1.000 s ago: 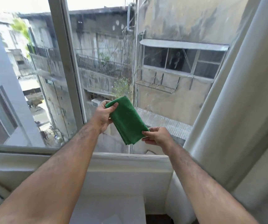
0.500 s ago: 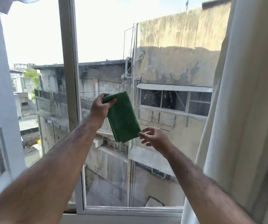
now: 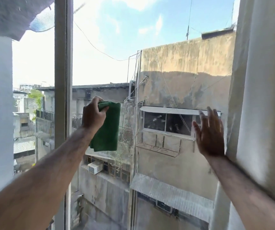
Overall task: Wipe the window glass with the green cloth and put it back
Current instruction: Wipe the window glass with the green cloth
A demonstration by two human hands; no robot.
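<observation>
A folded green cloth [image 3: 109,128] hangs from its top corner, which my left hand [image 3: 93,114] grips in front of the window glass [image 3: 158,67]. The cloth is near the left side of the right pane, close to the frame post. My right hand [image 3: 209,133] is raised at the right side of the pane with fingers spread and nothing in it, just left of the curtain. Whether the cloth touches the glass I cannot tell.
A grey vertical window frame post [image 3: 62,63] divides the panes at the left. A white curtain [image 3: 263,97] hangs down the right side, close to my right forearm. Buildings and sky show through the glass.
My right hand let go of the cloth's lower edge and moved right toward the curtain, fingers spread. My left hand raised the cloth, which now hangs straight. My view tilted upward.
</observation>
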